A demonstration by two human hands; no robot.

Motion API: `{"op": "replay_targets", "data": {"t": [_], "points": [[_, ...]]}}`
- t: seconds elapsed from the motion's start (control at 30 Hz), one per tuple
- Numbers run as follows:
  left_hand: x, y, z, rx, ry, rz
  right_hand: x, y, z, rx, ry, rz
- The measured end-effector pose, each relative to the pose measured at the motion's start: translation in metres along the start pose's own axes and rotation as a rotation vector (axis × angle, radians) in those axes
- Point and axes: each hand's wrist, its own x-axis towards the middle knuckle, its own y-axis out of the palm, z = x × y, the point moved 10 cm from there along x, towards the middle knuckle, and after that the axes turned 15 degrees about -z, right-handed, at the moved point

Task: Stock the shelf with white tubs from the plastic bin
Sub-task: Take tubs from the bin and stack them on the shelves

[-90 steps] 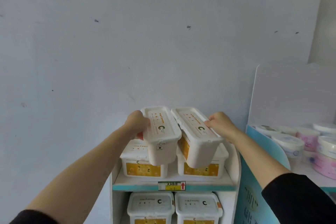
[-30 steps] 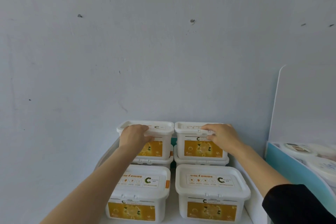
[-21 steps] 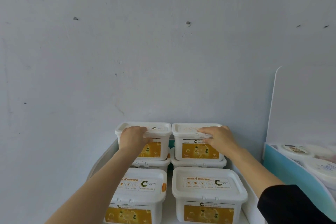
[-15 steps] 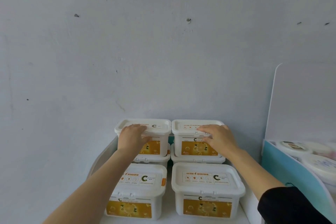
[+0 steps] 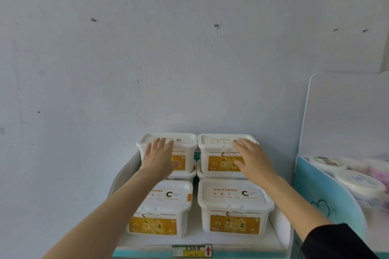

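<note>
In the head view, the person is reaching both arms forward over a white shelf [image 5: 193, 239] that is standing against a pale, marked wall [image 5: 168, 59]. The left hand [image 5: 160, 159] is hovering at the front of the back left tub [image 5: 185, 141] with its fingers straight and spread, gripping nothing; its fingertips are lying over the front edge of the lid, though contact cannot be made out for certain. The right hand [image 5: 253, 161] is likewise flat and spread, holding nothing, and is covering the front right corner of the back right tub [image 5: 216, 142]. These two white tubs are sitting side by side in the rear row, each resting on top of a lower tub [image 5: 219, 174] whose rim is showing beneath. In the front row, the front left tub [image 5: 168, 202] and the front right tub [image 5: 233, 206] are standing singly, side by side, with their yellow labels facing the camera. A price tag [image 5: 192, 250] with a red arrow is sitting on the shelf's front edge. A black sleeve [image 5: 336, 242] is covering the right forearm near the lower right corner. To the right, a blue display stand [image 5: 320, 191] is holding round tubs [image 5: 357, 183] that are appearing blurred.
</note>
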Motion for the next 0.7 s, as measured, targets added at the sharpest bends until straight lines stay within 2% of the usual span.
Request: {"op": "replay_targets", "data": {"t": [0.23, 0.7], "points": [[-0.046, -0.009, -0.016, -0.09, 0.022, 0.036, -0.046, -0.014, 0.005, 0.05, 0.069, 0.007], [-0.162, 0.01, -0.082, -0.302, 0.126, 0.215, -0.189, -0.026, -0.001, 0.079, 0.255, 0.151]]}}
